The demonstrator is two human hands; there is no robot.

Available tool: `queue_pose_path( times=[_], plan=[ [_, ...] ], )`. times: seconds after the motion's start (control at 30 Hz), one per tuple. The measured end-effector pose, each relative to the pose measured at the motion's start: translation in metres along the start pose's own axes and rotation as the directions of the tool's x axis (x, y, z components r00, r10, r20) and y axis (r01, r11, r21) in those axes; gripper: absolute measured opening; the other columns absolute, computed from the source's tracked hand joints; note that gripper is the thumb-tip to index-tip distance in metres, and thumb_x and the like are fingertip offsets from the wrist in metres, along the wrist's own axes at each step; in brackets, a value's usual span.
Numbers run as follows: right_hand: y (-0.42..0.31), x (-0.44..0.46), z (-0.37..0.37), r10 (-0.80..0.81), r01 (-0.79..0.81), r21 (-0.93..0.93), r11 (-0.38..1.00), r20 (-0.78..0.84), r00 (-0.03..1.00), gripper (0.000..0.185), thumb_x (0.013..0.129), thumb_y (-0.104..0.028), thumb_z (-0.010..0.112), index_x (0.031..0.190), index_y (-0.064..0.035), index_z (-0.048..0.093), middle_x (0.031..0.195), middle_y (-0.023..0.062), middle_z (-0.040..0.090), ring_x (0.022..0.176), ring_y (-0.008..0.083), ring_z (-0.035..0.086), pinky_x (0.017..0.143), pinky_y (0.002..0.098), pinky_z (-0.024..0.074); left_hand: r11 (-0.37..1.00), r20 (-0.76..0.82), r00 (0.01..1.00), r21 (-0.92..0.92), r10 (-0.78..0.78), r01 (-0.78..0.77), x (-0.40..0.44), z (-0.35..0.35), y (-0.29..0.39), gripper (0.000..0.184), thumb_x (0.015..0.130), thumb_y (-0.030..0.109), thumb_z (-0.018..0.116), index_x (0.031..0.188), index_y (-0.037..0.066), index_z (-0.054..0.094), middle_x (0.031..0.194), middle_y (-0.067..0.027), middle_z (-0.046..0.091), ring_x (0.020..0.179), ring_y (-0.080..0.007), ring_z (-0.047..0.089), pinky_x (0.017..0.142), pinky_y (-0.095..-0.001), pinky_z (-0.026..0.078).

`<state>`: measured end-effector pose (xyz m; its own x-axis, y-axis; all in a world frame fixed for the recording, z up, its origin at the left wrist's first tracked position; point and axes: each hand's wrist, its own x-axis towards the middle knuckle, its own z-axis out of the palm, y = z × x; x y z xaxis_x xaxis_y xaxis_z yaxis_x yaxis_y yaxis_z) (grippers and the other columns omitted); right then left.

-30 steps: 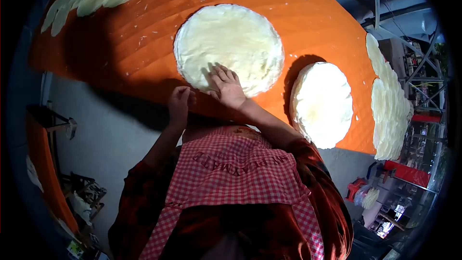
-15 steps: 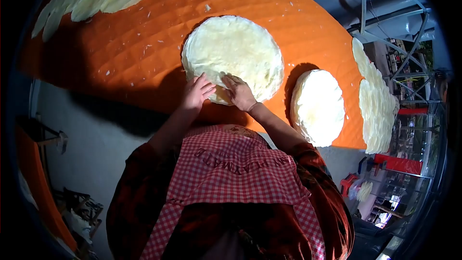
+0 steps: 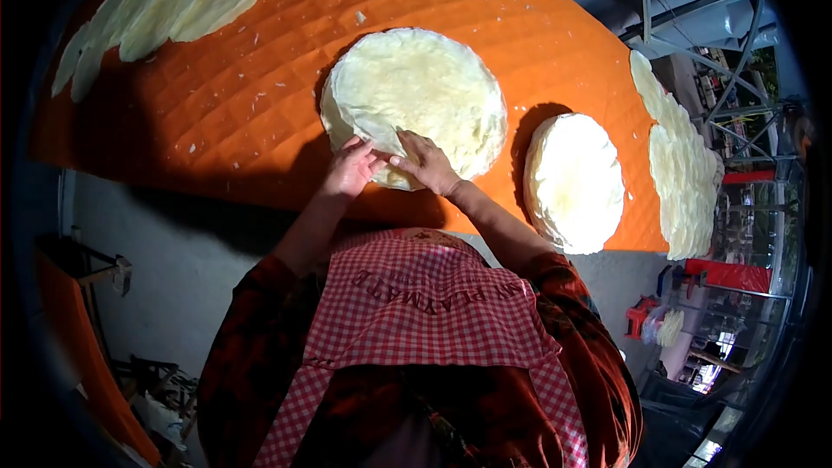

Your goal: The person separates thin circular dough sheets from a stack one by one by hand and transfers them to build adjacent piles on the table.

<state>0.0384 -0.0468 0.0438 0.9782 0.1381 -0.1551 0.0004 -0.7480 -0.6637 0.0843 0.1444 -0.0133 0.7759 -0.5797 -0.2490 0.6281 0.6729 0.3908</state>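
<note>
Two round stacks of thin, pale cream sheets sit on the long counter (image 3: 555,52) covered in bright orange cloth: the larger-looking cream stack (image 3: 425,87) directly before the person, and the brightly lit white stack (image 3: 576,182) just beside it to the right, apart from it. The first stands close to the counter's near edge, probably so that both hands can reach it without leaning; the second seems set aside within easy reach of the right arm.

Both hands are at the near side of the cream stack. The left hand (image 3: 349,169) is turned palm up at the near left rim, fingers spread and slightly bent, beside a loose, raised fold of the top layer; I cannot tell whether its grip has closed on that fold. The right hand (image 3: 431,165) lies palm down over the near rim, its grip loose, fingers long and thumb pointing towards the left hand, perhaps to steady or smooth the layer there.

By count: two hands, two stacks, one counter under them, and two spreads of overlapping pale sheets, the far left spread (image 3: 191,0) and the right-end spread (image 3: 680,173), laid out flat perhaps so that single sheets lift easily. One red-and-white checked cloth apron (image 3: 425,312) covers the person's front. The sheets in each stack cannot be counted.
</note>
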Motion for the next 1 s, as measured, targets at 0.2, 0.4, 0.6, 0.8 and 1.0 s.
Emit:
queue_pose_path(
  times=[0.2, 0.4, 0.6, 0.8, 1.0],
  plan=[
    [-0.022, 0.007, 0.013, 0.093, -0.105, -0.140, 0.985, -0.093, 0.991, 0.078, 0.079, -0.054, 0.060, 0.135, -0.0040, 0.038, 0.126, 0.0190, 0.052, 0.117, 0.0342, 0.049, 0.098, 0.0406, 0.0404, 0.952, -0.273, 0.961, 0.301, 0.034, 0.052, 0.010, -0.003, -0.008, 0.018, 0.087, 0.007, 0.053, 0.105, 0.007, 0.053, 0.101, -0.0087, 0.060, 0.089, -0.0217, 0.062, 0.069, -0.0363, 0.053],
    [-0.042, 0.020, 0.016, 0.065, -0.110, -0.346, 0.932, -0.138, 0.988, 0.055, 0.078, -0.027, 0.061, 0.126, -0.0033, 0.047, 0.107, 0.0205, 0.061, 0.098, 0.0342, 0.060, 0.083, 0.0408, 0.0491, 0.873, -0.512, 0.837, 0.479, 0.194, 0.091, 0.033, -0.008, -0.023, 0.023, 0.083, 0.010, 0.060, 0.105, 0.008, 0.056, 0.098, -0.0070, 0.060, 0.083, -0.0203, 0.062, 0.057, -0.0354, 0.052],
    [0.167, 0.165, -0.067, -0.430, 0.231, -0.461, 0.857, -0.392, 0.813, 0.017, 0.077, -0.015, 0.057, 0.086, -0.0052, 0.068, 0.079, 0.0127, 0.066, 0.071, 0.0272, 0.064, 0.062, 0.0392, 0.0505, 0.825, -0.529, 0.824, 0.546, 0.205, 0.145, 0.028, 0.006, -0.015, 0.049, 0.077, 0.006, 0.066, 0.123, 0.000, 0.048, 0.112, -0.0132, 0.057, 0.096, -0.0286, 0.057, 0.083, -0.0433, 0.047],
    [0.054, 0.163, -0.389, -0.056, -0.090, -0.336, 0.938, -0.402, 0.914, 0.020, 0.079, -0.023, 0.057, 0.076, -0.0071, 0.069, 0.066, 0.0099, 0.066, 0.062, 0.0198, 0.067, 0.056, 0.0325, 0.0538, 0.948, -0.637, 0.765, 0.177, -0.095, 0.264, 0.062, -0.027, -0.030, 0.034, 0.075, 0.005, 0.066, 0.107, 0.002, 0.056, 0.087, -0.0108, 0.060, 0.069, -0.0214, 0.060, 0.042, -0.0340, 0.052],
    [-0.042, 0.123, -0.445, -0.043, -0.190, -0.457, 0.869, -0.453, 0.891, 0.014, 0.076, -0.016, 0.059, 0.080, -0.0033, 0.064, 0.069, 0.0104, 0.066, 0.064, 0.0247, 0.065, 0.060, 0.0348, 0.0522, 0.818, -0.569, 0.787, 0.555, 0.239, 0.153, 0.035, 0.002, -0.029, 0.049, 0.076, 0.006, 0.064, 0.121, 0.003, 0.046, 0.102, -0.0105, 0.059, 0.076, -0.0230, 0.061, 0.058, -0.0362, 0.052]
  ],
)
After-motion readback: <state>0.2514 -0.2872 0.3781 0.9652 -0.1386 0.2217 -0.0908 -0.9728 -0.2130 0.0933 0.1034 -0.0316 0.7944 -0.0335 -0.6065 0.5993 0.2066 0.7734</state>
